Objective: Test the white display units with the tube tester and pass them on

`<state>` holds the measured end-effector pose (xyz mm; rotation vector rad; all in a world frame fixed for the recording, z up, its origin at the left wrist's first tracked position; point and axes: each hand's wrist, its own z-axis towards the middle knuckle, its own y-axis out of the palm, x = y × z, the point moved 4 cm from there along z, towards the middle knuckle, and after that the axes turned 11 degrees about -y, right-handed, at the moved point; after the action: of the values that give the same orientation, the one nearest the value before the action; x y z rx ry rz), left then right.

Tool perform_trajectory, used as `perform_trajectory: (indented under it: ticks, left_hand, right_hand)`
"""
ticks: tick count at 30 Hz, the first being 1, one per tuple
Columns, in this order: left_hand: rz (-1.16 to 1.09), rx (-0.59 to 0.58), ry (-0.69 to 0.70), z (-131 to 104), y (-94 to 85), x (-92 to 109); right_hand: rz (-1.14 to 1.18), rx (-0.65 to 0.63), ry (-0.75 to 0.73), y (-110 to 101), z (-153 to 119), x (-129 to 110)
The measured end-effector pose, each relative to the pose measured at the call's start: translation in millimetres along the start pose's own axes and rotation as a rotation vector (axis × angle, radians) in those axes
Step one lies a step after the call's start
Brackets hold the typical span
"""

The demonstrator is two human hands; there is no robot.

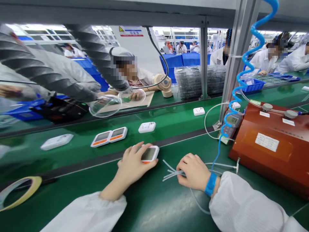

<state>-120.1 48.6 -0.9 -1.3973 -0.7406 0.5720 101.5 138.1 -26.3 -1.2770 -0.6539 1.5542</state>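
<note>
My left hand (132,166) grips a small white and orange device with a grey screen (149,154), fingers over its top and thumb along its near edge. The device is at the near edge of the conveyor strip. To the right, my right hand (194,172) is closed around several thin translucent tubes (171,174), whose free ends stick out toward the left. A blue wrist strap (211,184) with a coiled blue cord circles my right wrist. Two similar screen devices (109,136) lie side by side on the belt, beyond my left hand.
White units (147,127) lie spaced along the green belt (169,120). A red-brown box (272,138) with tubing and a handheld meter (231,124) stand at right. A tape roll (20,193) lies at left. A metal post (233,64) rises beyond. A co-worker (135,74) sits opposite.
</note>
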Motion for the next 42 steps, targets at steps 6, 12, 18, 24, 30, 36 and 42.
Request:
perform_trajectory:
  ticks: [6, 12, 18, 24, 30, 36, 42]
  left_hand:
    - [-0.087, 0.062, 0.013, 64.0, 2.9, 57.8]
    - [-0.164, 0.073, -0.095, 137.5, 20.0, 91.6]
    - [-0.172, 0.154, -0.164, 164.6, 45.7, 83.7]
    - [-0.19, 0.193, -0.145, 164.2, 54.6, 62.9]
    - [-0.217, 0.253, -0.101, 150.2, 48.3, 50.3]
    - [-0.178, 0.354, 0.023, 110.1, 40.0, 35.5]
    - [-0.094, 0.395, 0.044, 78.0, 31.4, -36.0]
  right_hand:
    - [0.002, 0.014, 0.007, -2.1, -0.2, -2.9]
    - [0.032, 0.01, 0.019, -1.7, -0.2, -2.4]
    - [0.051, 0.003, 0.017, 0.6, -1.4, -0.7]
    - [0.045, 0.013, 0.007, -0.1, -3.0, -0.7]
    - [0.03, 0.017, -0.016, -3.8, -4.3, -1.2]
    - [0.003, -0.017, -0.117, 3.9, -10.0, 8.7]
    - [-0.005, -0.012, -0.153, 10.9, -14.9, 26.4]
